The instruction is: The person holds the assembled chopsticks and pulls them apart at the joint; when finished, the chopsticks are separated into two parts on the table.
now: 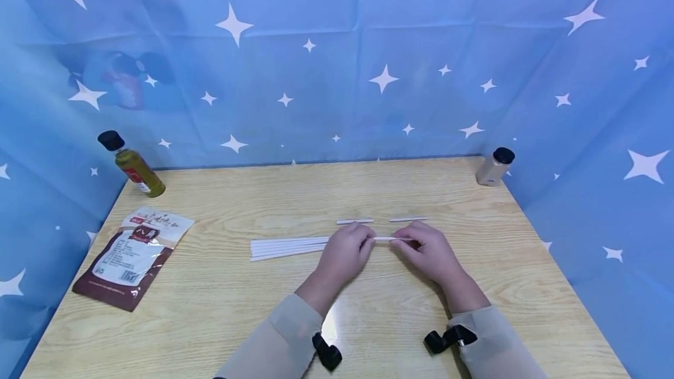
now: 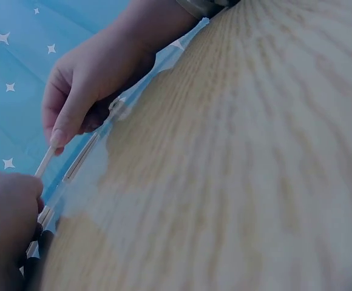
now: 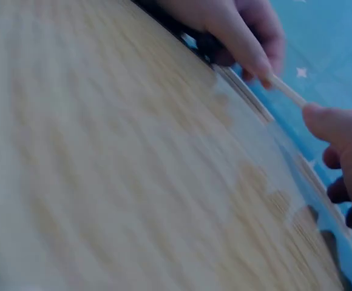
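Table (image 1: 231, 332) across lower frame, curtain (image 1: 316, 86) behind it. Mid-left: bottle (image 1: 139, 171), pouch (image 1: 129, 253) just in front of it. Mid-right: jar (image 1: 491, 172) near table's back corner. Lower centre: held stick (image 1: 385, 238) spans left hand (image 1: 344, 255) to right hand (image 1: 429, 253). Row of sticks (image 1: 289, 247) on table left of that; right ends hidden, maybe under left hand. Two loose sticks (image 1: 355, 221) just behind the hands.

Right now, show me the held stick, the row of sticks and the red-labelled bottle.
Held stick (image 1: 383, 238): head view, on its exposed stretch.
Row of sticks (image 1: 288, 247): head view, middle of its visible part.
Red-labelled bottle (image 1: 132, 161): head view, on its greenish body.
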